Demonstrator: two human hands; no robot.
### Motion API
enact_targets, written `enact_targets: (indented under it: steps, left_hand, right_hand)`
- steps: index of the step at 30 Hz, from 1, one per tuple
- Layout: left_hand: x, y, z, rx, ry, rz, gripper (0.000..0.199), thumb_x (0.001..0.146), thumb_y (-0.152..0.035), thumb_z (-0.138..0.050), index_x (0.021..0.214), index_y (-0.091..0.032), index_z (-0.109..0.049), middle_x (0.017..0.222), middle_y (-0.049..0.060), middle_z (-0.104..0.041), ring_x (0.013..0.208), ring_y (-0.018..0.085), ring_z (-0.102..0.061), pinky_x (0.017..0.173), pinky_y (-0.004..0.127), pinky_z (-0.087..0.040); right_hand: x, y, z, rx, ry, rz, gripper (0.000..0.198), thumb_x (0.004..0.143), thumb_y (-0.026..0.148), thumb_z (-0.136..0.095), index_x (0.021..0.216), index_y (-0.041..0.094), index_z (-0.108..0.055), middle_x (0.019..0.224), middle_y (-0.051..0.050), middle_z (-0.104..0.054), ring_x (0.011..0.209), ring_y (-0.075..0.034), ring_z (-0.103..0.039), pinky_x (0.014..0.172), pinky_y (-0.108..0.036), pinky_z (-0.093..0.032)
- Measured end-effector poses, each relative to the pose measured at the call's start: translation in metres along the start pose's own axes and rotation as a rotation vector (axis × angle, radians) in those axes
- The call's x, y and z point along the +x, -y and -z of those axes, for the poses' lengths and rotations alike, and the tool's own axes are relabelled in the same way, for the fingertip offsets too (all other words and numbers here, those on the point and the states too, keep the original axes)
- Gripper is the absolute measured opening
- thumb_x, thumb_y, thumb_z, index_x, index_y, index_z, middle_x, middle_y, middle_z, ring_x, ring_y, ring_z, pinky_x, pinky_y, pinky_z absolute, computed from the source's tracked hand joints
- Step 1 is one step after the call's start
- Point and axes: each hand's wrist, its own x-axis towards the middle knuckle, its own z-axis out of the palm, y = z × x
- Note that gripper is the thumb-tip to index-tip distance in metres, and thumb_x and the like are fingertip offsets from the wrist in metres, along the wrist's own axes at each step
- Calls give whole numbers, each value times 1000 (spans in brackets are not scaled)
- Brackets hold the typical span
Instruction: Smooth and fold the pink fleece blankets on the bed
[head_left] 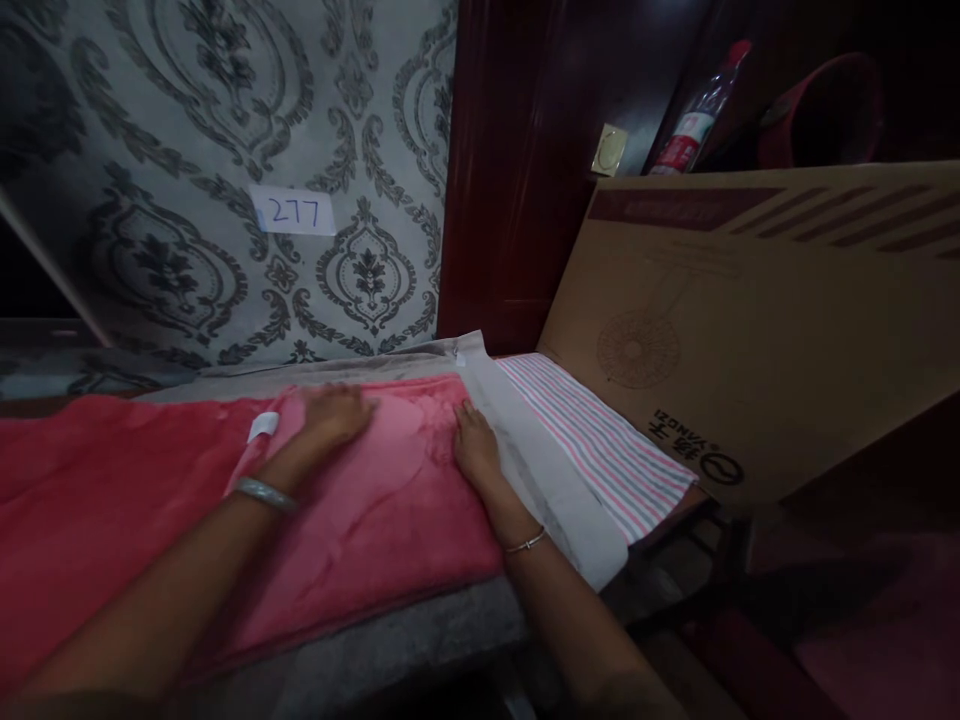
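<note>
A pink plush blanket (390, 500) lies partly folded, its layers stacked into a flat block on the right and a redder single stretch running off to the left. A small white label (263, 427) sticks out along the fold. My left hand (337, 412) rests palm down on the upper part of the folded block, slightly blurred, fingers stretched out. At the block's right edge, my right hand (475, 440) lies flat with its fingers pointing away from me. Neither hand grasps anything visible.
Under the blanket is a grey cloth (536, 460), with a striped cloth (600, 435) to its right. A large cardboard box (772, 330) leans on the right, a bottle (694, 125) behind it. A paper marked 277 (292, 210) hangs on the patterned wall.
</note>
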Motion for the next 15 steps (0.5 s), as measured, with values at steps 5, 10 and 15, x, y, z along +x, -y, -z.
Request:
enact_targets:
  steps: [5, 10, 15]
  left_hand:
    - [7, -76, -29, -39, 117, -397, 60, 101, -52, -39, 157, -32, -40, 168, 3, -31, 157, 29, -24, 129, 56, -13]
    - [19, -77, -58, -49, 109, -470, 59, 103, -49, -30, 158, -28, -39, 168, 10, -29, 158, 27, -22, 126, 63, -6]
    - [28, -43, -56, 45, 13, -361, 57, 103, -46, -37, 156, -26, -42, 167, 8, -32, 157, 28, -25, 127, 63, -6]
  right_hand:
    - [-1, -2, -2, 11, -18, 3, 56, 100, 15, -36, 155, 16, -46, 163, -13, -42, 149, -24, -41, 118, -41, -38]
    - [-6, -2, -2, -67, 17, 11, 55, 101, 19, -37, 155, 18, -46, 164, -12, -39, 148, -28, -41, 117, -46, -38]
    - [-7, 0, 1, -92, 54, 6, 56, 98, 17, -40, 153, 19, -49, 166, -9, -37, 148, -30, -41, 117, -48, -39]
